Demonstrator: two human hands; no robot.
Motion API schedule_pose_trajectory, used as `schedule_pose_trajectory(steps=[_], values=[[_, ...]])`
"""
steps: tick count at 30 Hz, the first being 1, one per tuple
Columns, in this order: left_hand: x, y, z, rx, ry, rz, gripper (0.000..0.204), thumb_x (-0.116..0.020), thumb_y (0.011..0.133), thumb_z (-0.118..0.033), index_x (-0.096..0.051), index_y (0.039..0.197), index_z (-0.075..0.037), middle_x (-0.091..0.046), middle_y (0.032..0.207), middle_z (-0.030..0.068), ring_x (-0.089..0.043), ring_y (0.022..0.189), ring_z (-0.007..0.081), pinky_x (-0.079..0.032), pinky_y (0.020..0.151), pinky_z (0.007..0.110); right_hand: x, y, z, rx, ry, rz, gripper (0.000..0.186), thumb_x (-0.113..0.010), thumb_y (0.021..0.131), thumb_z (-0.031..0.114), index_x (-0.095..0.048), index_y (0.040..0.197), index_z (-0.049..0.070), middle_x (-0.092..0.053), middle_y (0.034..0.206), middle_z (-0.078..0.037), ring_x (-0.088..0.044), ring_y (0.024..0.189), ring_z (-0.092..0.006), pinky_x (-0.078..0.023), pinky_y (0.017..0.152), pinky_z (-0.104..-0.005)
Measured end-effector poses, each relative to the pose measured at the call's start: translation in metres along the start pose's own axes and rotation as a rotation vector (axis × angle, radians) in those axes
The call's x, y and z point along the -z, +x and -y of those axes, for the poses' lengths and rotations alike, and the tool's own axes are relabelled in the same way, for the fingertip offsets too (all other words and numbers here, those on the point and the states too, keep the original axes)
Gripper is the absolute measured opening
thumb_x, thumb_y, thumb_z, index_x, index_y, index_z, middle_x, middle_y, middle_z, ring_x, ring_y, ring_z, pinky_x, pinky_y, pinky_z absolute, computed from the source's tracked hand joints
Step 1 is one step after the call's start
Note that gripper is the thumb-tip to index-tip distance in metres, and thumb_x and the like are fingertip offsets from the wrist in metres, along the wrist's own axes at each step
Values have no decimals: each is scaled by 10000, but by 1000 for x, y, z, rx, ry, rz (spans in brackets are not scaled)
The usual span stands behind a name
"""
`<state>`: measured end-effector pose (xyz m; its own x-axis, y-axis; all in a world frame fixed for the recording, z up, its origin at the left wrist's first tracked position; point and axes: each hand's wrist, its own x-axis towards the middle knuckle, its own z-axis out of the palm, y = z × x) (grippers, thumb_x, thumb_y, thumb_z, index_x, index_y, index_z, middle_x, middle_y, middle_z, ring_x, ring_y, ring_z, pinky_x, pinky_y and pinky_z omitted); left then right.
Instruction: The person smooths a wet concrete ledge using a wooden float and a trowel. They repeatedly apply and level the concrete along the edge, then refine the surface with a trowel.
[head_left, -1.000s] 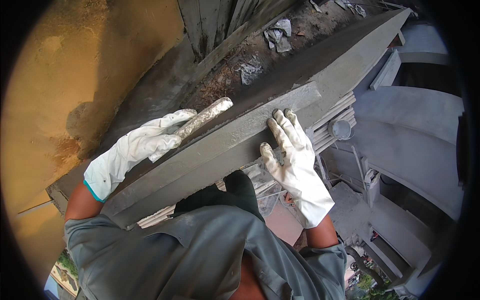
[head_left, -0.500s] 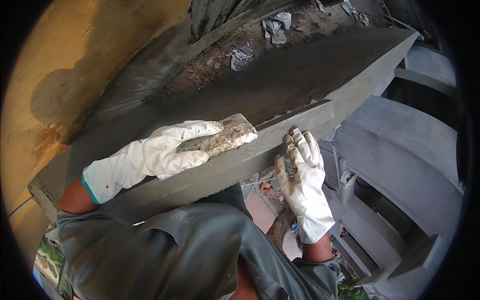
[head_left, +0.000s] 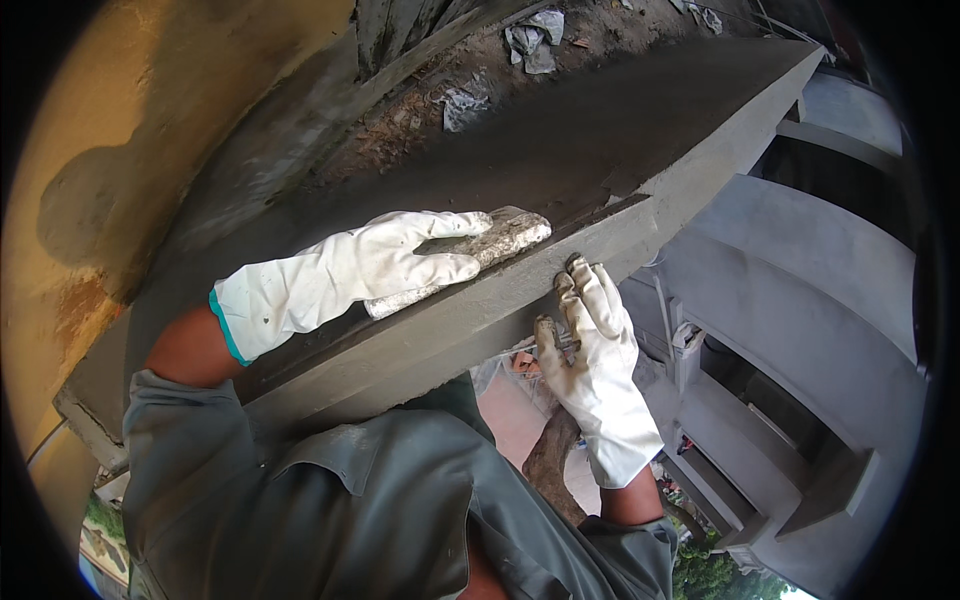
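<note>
Left hand [head_left: 385, 258], gloved, pinched a whitish, crusted block [head_left: 517, 236] between thumb and fingers; the block lay along the top edge of the grey ledge [head_left: 735, 135], just behind the board [head_left: 610, 236] on its outer face. Right hand [head_left: 598, 375], also gloved, held nothing: fingers slightly spread, fingertips at the board's face, firmness of contact could not be told. Crumpled sheets [head_left: 535, 42] lay on dirt beyond.

Crusted block [head_left: 508, 238] partly hidden by left fingers [head_left: 450, 225], grey shirt [head_left: 400, 510] cut off below
</note>
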<state>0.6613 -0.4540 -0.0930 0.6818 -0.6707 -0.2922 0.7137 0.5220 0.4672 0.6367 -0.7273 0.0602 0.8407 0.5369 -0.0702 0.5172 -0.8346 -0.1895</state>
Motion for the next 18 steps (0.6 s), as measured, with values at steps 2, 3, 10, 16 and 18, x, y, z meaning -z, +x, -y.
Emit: schedule_pose_trajectory(steps=[2,3,10,16,18], values=[[-5,26,3,-224,499,51,454,-620,1098,-77,-544,1542,-18,-683,1345,109,-671,1174,163,-588,970,267,1,-1,-1,-11,44,15,601,-839,804,93,-685,1383,37,-623,1482,-196,-589,1379,-444,-522,1138,-500],[-7,50,3,-220,442,117,432,-595,1109,-68,-549,1535,-17,-691,1305,94,-676,1121,143,-588,942,247,1,0,-1,-7,32,13,603,-839,803,92,-685,1384,39,-622,1483,-196,-589,1380,-443,-522,1139,-499],[13,59,1,108,420,-178,404,-640,1113,-250,-614,1468,-57,-704,1036,-18,-638,812,50,-557,690,212,4,1,3,-26,20,38,612,-836,800,82,-684,1391,43,-622,1486,-193,-587,1386,-436,-524,1140,-493],[-47,101,-32,-181,689,28,442,-676,1085,-197,-601,1498,-57,-710,995,-33,-606,751,34,-539,661,228,3,2,2,-17,-29,40,609,-850,746,102,-706,1333,25,-636,1451,-184,-603,1346,-430,-541,1111,-489],[-44,83,-27,-99,297,89,433,-681,1080,-133,-596,1485,-6,-694,1263,61,-653,1017,100,-573,897,255,2,2,2,7,-26,20,620,-861,719,115,-713,1313,21,-641,1437,-177,-610,1329,-425,-550,1096,-486]])
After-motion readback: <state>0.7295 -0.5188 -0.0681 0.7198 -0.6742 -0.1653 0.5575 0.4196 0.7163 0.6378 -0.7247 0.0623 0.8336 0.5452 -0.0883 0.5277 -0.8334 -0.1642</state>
